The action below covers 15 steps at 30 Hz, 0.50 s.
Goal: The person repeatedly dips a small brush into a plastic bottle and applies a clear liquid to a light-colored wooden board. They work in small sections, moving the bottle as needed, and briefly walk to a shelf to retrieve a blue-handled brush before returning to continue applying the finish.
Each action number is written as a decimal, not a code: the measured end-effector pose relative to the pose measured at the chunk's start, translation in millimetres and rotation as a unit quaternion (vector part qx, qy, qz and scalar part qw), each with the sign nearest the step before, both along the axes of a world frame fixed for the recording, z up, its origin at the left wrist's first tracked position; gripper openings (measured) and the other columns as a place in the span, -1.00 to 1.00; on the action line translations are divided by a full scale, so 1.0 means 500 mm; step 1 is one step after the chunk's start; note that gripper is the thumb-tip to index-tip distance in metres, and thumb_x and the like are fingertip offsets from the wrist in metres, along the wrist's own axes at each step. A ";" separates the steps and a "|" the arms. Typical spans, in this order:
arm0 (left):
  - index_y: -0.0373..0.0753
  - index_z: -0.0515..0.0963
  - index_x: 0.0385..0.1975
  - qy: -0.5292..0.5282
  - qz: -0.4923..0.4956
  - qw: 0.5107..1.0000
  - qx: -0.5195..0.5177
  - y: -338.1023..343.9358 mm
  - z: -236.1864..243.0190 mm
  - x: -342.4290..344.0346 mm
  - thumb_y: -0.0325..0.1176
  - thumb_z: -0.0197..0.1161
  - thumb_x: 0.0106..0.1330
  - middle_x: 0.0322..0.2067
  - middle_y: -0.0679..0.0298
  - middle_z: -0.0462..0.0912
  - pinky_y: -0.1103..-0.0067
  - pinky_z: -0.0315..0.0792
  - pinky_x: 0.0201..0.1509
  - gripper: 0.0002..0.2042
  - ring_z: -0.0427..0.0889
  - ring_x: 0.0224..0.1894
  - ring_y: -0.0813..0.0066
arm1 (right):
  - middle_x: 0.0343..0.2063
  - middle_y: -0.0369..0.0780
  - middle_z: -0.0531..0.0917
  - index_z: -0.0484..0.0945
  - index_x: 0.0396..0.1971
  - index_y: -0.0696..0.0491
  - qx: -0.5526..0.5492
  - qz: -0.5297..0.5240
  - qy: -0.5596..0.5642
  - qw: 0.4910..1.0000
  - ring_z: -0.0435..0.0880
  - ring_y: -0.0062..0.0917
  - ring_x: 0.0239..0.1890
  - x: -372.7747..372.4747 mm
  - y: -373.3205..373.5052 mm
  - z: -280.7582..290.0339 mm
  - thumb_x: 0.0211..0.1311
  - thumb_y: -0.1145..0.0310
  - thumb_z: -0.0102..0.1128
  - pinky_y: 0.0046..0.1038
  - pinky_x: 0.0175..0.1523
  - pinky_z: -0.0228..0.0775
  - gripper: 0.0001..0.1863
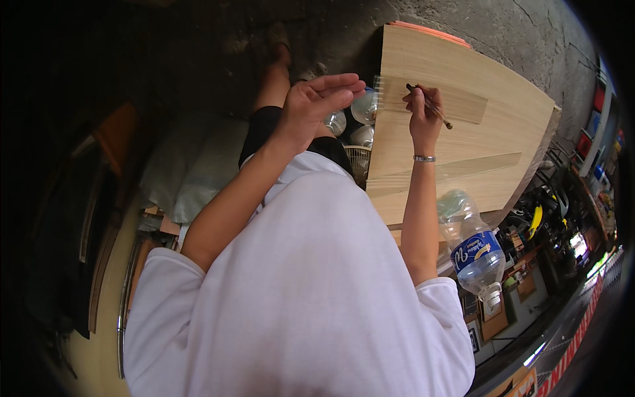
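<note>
My left hand (316,104) is raised beside the left edge of a pale plywood board (450,59), fingers stretched out flat with nothing visible in them. My right hand (423,112), over the board, grips a slim pen-like tool (443,118) with a dark tip and brassy barrel, held slanting. Beneath the hands lies a thin, see-through strip (469,109), apparently glass, and another long clear strip (493,162) lies lower on the board.
A large clear bottle with a blue label (476,258) is by my right forearm. Containers (362,135) and a wire grille (357,162) sit left of the board. Grey sheeting (175,165) lies at left, near dark leaning panels (89,198). Cluttered shelving (529,231) is at right.
</note>
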<state>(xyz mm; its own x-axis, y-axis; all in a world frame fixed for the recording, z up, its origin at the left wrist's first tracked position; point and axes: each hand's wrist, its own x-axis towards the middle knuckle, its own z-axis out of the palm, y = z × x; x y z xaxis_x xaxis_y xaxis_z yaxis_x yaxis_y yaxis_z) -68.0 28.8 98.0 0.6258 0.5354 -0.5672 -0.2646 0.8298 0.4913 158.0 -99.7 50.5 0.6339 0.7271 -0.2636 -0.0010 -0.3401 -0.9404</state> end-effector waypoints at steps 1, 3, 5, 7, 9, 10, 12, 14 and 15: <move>-0.43 0.55 0.02 -0.063 0.015 0.998 -0.011 0.010 0.029 -0.008 -0.56 0.28 0.25 -0.07 0.00 0.66 0.51 0.49 0.20 -0.68 0.65 0.02 0.32 | -0.49 -0.23 0.64 0.47 -0.24 0.21 -0.002 -0.006 0.000 1.000 0.62 -0.68 -0.46 0.000 0.000 0.003 0.38 0.44 0.11 -0.66 -0.39 0.40 -0.86; -0.41 0.55 0.03 -0.056 -0.001 0.998 0.010 0.025 0.076 -0.009 -0.56 0.28 0.25 -0.07 0.01 0.66 0.50 0.48 0.21 -0.67 0.65 0.03 0.30 | -0.50 -0.23 0.64 0.46 -0.24 0.21 -0.004 -0.018 -0.001 1.000 0.60 -0.68 -0.47 -0.001 0.003 0.011 0.38 0.44 0.11 -0.66 -0.40 0.39 -0.87; -0.40 0.55 0.03 -0.062 -0.007 0.998 0.030 0.041 0.110 -0.009 -0.56 0.28 0.25 -0.07 0.02 0.67 0.50 0.48 0.21 -0.67 0.65 0.03 0.30 | -0.51 -0.21 0.65 0.46 -0.24 0.20 0.008 -0.019 -0.005 1.000 0.55 -0.71 -0.50 -0.005 0.010 0.018 0.40 0.46 0.07 -0.66 -0.41 0.37 -0.89; -0.39 0.55 0.04 -0.062 -0.014 0.997 0.036 0.047 0.133 -0.005 -0.55 0.29 0.24 -0.06 0.04 0.67 0.51 0.48 0.21 -0.66 0.65 0.03 0.30 | -0.51 -0.20 0.66 0.45 -0.23 0.20 0.017 -0.018 -0.008 1.000 0.53 -0.72 -0.52 -0.009 0.018 0.026 0.40 0.47 0.05 -0.67 -0.41 0.36 -0.90; -0.39 0.55 0.04 -0.054 -0.018 0.997 0.049 0.049 0.146 -0.005 -0.56 0.29 0.24 -0.06 0.04 0.67 0.51 0.49 0.20 -0.65 0.65 0.03 0.31 | -0.50 -0.19 0.66 0.46 -0.23 0.20 0.024 -0.012 -0.011 1.000 0.54 -0.71 -0.52 -0.010 0.023 0.033 0.40 0.47 0.05 -0.67 -0.40 0.37 -0.90; -0.39 0.55 0.04 -0.049 -0.019 0.997 0.054 0.050 0.150 -0.005 -0.56 0.29 0.23 -0.05 0.04 0.67 0.51 0.49 0.20 -0.65 0.65 0.03 0.31 | -0.50 -0.19 0.66 0.46 -0.23 0.20 0.024 -0.012 -0.013 1.000 0.54 -0.71 -0.52 -0.011 0.025 0.036 0.40 0.47 0.06 -0.67 -0.40 0.37 -0.90; -0.42 0.52 0.06 -0.049 -0.026 0.995 0.079 0.053 0.156 -0.006 -0.55 0.29 0.25 -0.04 -0.02 0.64 0.37 0.46 0.24 -0.64 0.63 0.05 0.21 | -0.50 -0.19 0.67 0.46 -0.23 0.20 0.027 -0.010 -0.019 0.999 0.55 -0.71 -0.51 -0.012 0.027 0.040 0.40 0.46 0.06 -0.67 -0.40 0.38 -0.90; -0.44 0.51 0.07 -0.051 -0.029 0.994 0.094 0.054 0.161 -0.006 -0.54 0.29 0.25 -0.03 -0.05 0.64 0.30 0.45 0.26 -0.63 0.63 0.06 0.16 | -0.50 -0.19 0.67 0.46 -0.23 0.20 0.022 -0.012 -0.021 0.999 0.55 -0.71 -0.51 -0.013 0.028 0.042 0.40 0.46 0.06 -0.67 -0.40 0.38 -0.89; -0.44 0.51 0.07 -0.053 -0.028 0.993 0.097 0.055 0.164 -0.005 -0.54 0.29 0.25 -0.04 -0.05 0.64 0.30 0.45 0.26 -0.63 0.63 0.06 0.17 | -0.50 -0.19 0.67 0.46 -0.23 0.20 0.019 -0.012 -0.022 0.999 0.56 -0.71 -0.50 -0.014 0.028 0.042 0.40 0.46 0.06 -0.67 -0.40 0.39 -0.89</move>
